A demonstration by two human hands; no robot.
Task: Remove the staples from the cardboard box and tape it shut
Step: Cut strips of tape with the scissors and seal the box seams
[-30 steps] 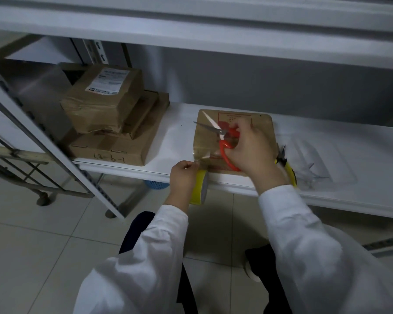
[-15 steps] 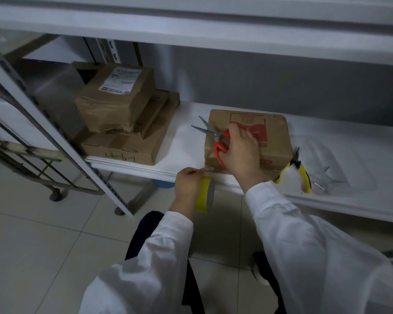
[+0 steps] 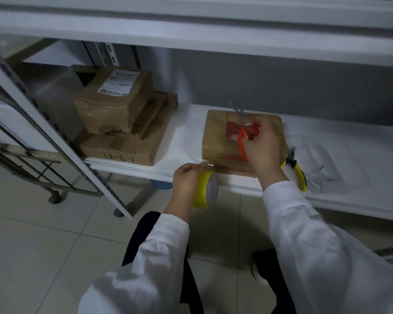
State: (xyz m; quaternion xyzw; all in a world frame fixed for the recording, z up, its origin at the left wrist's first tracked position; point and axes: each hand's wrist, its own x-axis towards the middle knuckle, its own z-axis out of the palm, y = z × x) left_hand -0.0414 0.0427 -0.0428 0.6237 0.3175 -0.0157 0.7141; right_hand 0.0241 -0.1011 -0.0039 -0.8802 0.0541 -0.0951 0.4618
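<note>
Left of cardboard box, btm carton reads "-b-1".

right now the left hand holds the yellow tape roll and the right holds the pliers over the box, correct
Wrong tool: in the head view the right hand holds red-handled scissors over the box; the pliers lie on the shelf beside it. The left hand does hold the tape roll.

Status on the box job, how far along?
Done, likely: pliers lie set aside on the shelf right of the box, so staple pulling seems over. In hand: left hand grips the tape roll at the box's front edge; right hand holds scissors above it. Left: unclear whether the strip is cut; tape may need pressing down.
</note>
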